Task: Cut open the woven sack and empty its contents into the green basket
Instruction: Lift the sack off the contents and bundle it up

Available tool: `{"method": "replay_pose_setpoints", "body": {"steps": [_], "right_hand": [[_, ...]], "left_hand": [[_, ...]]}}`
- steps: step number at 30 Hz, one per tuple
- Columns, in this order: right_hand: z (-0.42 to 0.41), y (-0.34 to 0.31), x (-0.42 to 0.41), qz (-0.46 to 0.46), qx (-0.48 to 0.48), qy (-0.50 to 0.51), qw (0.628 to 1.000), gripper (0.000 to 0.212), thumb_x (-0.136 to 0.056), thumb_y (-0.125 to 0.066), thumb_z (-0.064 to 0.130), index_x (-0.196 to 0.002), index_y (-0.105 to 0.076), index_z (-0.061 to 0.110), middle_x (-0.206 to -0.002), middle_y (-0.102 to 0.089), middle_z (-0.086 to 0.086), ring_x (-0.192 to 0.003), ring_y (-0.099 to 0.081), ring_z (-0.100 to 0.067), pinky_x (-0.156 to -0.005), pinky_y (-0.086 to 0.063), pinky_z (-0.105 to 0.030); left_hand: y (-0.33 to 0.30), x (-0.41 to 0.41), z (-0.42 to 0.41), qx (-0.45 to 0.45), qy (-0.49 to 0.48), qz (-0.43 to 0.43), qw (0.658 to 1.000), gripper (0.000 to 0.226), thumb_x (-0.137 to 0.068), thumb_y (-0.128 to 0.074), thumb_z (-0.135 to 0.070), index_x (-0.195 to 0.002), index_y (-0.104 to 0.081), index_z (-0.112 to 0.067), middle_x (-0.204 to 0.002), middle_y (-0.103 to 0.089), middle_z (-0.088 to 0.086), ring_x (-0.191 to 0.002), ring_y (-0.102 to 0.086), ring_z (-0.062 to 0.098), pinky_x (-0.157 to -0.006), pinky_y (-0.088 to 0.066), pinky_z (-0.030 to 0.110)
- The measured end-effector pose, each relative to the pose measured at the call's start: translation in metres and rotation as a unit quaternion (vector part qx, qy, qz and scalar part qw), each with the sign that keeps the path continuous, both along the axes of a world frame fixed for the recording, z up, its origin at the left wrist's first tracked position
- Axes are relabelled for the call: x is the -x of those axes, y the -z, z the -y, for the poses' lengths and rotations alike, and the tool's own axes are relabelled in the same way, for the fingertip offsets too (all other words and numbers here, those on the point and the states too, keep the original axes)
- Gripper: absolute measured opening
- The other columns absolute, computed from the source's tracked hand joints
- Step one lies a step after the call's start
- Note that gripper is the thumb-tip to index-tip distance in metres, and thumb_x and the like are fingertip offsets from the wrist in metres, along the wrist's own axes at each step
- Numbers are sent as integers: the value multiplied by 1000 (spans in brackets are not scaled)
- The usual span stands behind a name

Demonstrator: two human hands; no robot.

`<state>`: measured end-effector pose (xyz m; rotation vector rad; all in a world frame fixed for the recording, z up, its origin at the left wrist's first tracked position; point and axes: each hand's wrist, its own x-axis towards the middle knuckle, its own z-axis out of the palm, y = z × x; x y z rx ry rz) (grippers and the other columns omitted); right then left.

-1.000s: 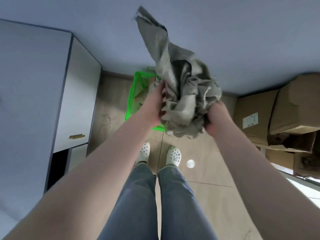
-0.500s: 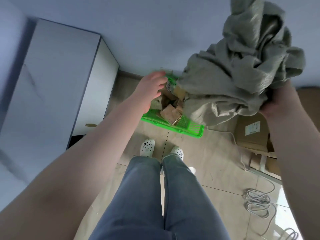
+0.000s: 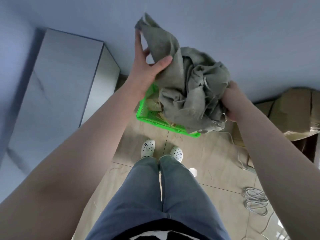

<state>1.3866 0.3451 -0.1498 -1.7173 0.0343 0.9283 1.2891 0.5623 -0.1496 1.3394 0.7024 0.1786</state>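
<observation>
Grey cabinet [image 3: 57, 94]: far left, untouched
Left hand [image 3: 147, 66]: fingers spread, thumb pinching sack's upper flap
Basket [image 3: 147, 118]: on floor, cardboard scraps inside
Sack [image 3: 187, 87]: bunched above basket; soft, light, looks empty
Right hand [image 3: 230, 103]: fingers hidden, cannot tell; seems to clutch the bunch

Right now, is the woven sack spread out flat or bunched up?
Bunched up. The woven sack hangs crumpled between the left hand and right hand, above the green basket.

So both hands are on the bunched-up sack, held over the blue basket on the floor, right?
Not quite: the basket is green, not blue, as the head view shows. The rest holds: left hand and right hand both grip the bunched sack above it.
</observation>
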Motion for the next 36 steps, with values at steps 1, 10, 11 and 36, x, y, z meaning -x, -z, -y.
{"method": "replay_pose_setpoints", "body": {"steps": [1,10,11,36], "right_hand": [[2,-2,0,-16,-10,-1,1000,32,-75,-68,14,-106,-68,11,-100,-72,-11,-98,-69,-27,-82,-58,-44],[44,-17,-4,-160,7,220,962,23,-87,-67,37,-83,-62,15,-68,-70,-6,-70,-71,-22,-66,-58,-29],[46,-19,-1,-156,7,230,961,20,-87,-68,32,-86,-64,12,-79,-72,-7,-84,-72,-25,-76,-59,-36],[20,-94,32,-9,91,49,995,44,-76,-72,-7,-113,-48,-7,-94,-68,-27,-57,-66,-23,-44,-52,-27]], "left_hand": [[-4,1,-2,-18,-18,-8,1000,82,-78,-78,-14,-144,-30,-18,-128,-60,9,-94,-69,5,-80,-56,29],[-36,12,-43,-32,-265,-90,960,36,-90,-59,-32,-118,-63,-10,-109,-70,8,-98,-68,21,-83,-57,35],[-40,12,-46,-1,-280,-97,955,33,-92,-57,-31,-116,-63,-9,-104,-71,7,-92,-69,21,-76,-58,33],[-110,-11,-32,54,-309,11,950,29,-90,-55,-19,-118,-58,-14,-110,-70,7,-99,-69,23,-87,-57,42]]}}
